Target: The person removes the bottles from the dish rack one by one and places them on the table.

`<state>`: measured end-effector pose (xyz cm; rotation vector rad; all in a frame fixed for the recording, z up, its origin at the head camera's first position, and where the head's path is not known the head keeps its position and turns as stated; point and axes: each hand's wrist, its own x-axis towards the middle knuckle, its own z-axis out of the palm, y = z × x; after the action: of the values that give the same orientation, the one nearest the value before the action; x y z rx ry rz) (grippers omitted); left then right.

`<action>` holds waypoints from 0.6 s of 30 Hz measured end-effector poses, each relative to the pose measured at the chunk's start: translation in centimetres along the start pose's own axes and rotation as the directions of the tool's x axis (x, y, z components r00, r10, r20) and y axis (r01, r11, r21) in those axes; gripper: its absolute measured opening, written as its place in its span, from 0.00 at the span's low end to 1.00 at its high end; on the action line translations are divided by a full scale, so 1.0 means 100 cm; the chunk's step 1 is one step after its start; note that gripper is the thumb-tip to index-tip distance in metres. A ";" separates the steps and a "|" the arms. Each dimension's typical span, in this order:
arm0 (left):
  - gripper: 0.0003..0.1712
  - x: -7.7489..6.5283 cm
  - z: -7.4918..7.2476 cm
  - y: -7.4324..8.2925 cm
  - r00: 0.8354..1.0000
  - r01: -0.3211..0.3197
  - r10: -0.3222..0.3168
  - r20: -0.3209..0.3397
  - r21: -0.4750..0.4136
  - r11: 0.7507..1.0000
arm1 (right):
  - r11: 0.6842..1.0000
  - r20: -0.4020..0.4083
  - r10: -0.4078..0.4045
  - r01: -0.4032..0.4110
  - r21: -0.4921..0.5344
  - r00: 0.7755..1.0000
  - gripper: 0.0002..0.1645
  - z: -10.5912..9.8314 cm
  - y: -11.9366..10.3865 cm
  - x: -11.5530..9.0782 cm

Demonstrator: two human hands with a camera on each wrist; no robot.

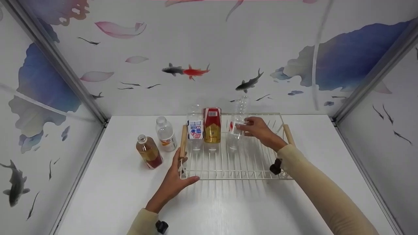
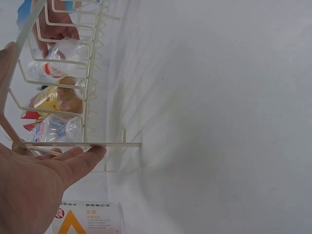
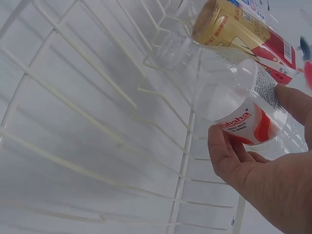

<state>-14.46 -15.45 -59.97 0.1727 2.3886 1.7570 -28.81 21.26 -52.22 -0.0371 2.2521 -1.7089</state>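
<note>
My right hand [image 1: 261, 132] pinches a clear plastic bottle [image 3: 234, 92] by its red and white label. This bottle is upside down in a white wire basket [image 1: 228, 174], its neck close to the wires. My left hand [image 1: 173, 182] holds the basket's left front corner, with thumb and fingers on either side of the wire in the left wrist view. Inside the basket, a red and gold bottle [image 1: 212, 125] stands neck down. Left of it is a clear bottle with a blue and white label [image 1: 195, 130], also inverted.
On the white table left of the basket stand a clear bottle with an orange and white label [image 1: 166, 133] and an amber bottle [image 1: 149, 151], both upright. Wooden handles [image 1: 289, 134] flank the basket. A printed wall [image 1: 222, 81] rises behind it.
</note>
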 end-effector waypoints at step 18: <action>0.79 0.000 0.000 0.001 1.000 -0.025 0.025 0.000 0.014 1.000 | 0.989 -0.008 -0.107 0.106 -0.101 0.994 0.48 -0.021 -0.009 -0.033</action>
<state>-14.43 -15.38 -59.87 0.2053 2.4097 1.7518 -26.35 23.68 -50.12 -0.1716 2.3839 -1.6504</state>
